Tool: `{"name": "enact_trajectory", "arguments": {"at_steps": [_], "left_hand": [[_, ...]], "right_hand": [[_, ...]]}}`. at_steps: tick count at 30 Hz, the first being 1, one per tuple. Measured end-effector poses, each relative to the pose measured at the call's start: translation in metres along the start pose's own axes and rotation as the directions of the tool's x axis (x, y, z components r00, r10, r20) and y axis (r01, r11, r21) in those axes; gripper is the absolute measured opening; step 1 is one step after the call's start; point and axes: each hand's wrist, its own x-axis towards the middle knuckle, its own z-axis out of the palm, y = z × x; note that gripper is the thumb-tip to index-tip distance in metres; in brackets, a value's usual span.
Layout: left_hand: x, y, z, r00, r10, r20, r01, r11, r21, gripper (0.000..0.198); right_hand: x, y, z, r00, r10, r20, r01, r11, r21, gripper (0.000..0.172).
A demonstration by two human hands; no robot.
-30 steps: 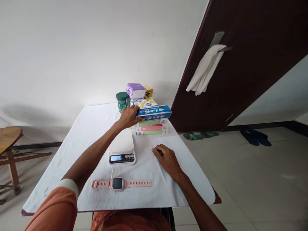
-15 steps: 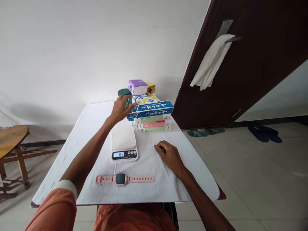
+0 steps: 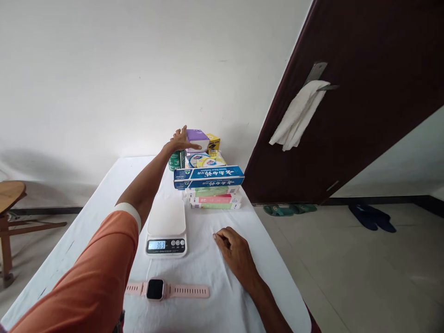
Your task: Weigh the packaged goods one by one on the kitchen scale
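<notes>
My left hand (image 3: 181,141) reaches to the back of the table, fingers spread at the left side of a purple and white tissue pack (image 3: 197,140). Its thumb crosses the pack's front; whether it presses on it I cannot tell. Under that hand stands a green can (image 3: 176,160), its top hidden. My right hand (image 3: 234,252) rests on the white cloth with its fingers curled in and nothing visible in them. Left of it are a white kitchen scale (image 3: 167,218), its display reading 363, and a smartwatch (image 3: 155,289) with a pink strap laid out flat.
Blue toothpaste boxes (image 3: 209,177) lie on paler boxes (image 3: 217,200), before yellow and white packs (image 3: 210,160) and a yellow box (image 3: 213,143). A wooden stool (image 3: 10,194) stands left. A towel (image 3: 300,115) hangs on the dark door (image 3: 367,92); slippers (image 3: 372,217) lie on the floor.
My left hand has moved farther back, from above the toothpaste boxes to the purple tissue pack. The right hand has stayed on the cloth. The view has shifted, so things appear lower.
</notes>
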Motion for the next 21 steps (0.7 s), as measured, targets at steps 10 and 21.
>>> {"name": "enact_trajectory", "arguments": {"at_steps": [10,21], "left_hand": [[0.024,-0.018,-0.012,0.997,-0.017,0.079,0.012,0.998,0.059,0.143],[0.029,-0.029,-0.003,0.956,0.055,-0.287,-0.154,0.929,-0.336,0.111]], "right_hand": [[0.000,0.003,0.002,1.000,0.005,-0.017,-0.005,1.000,0.016,0.032],[0.002,-0.003,-0.001,0.999,0.033,0.002,-0.033,0.999,-0.007,0.031]]}}
